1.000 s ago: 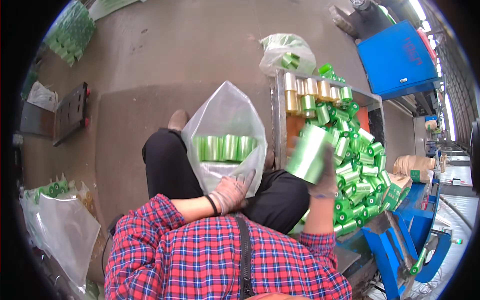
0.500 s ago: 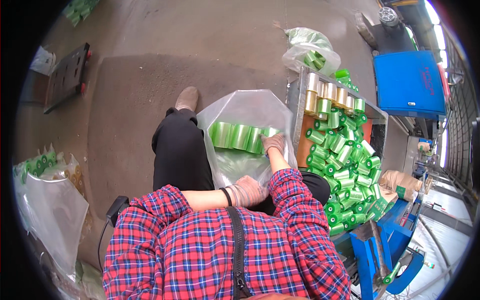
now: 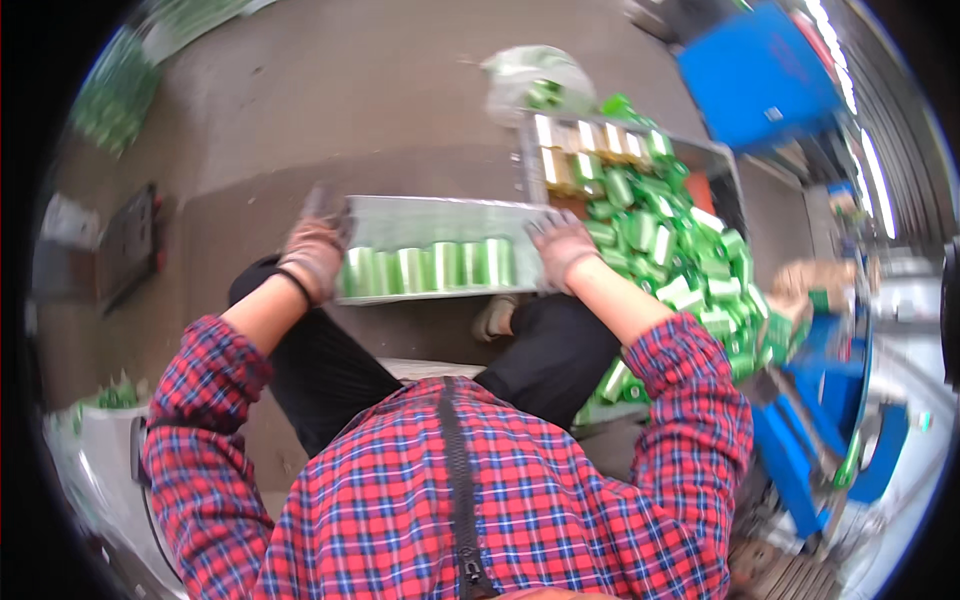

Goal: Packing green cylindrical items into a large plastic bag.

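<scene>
A clear plastic bag [image 3: 400, 212] is stretched taut in front of me, above my knees. Inside it, a row of several shiny green film rolls [image 3: 445, 268] stands side by side. My left hand [image 3: 316, 252], in a thin glove, grips the bag's left end, its fingertips smeared by motion. At the right end my gloved right hand [image 3: 562, 246] has hold of the bag's edge, thumb and fingers bent over it. The undersides of both grips are hidden.
To the right, a grey-rimmed bin [image 3: 742, 185] holds a heap of green rolls and some golden ones. Beyond it lies a plastic bag with green rolls [image 3: 540, 85]. A blue cabinet [image 3: 760, 75] stands far right; a dark flat cart [image 3: 130, 245] is at left.
My left hand has moved from near my lap up to the bag's left end. The bag, earlier spread between my legs, is now pulled flat and lifted. The right hand has shifted slightly upward.
</scene>
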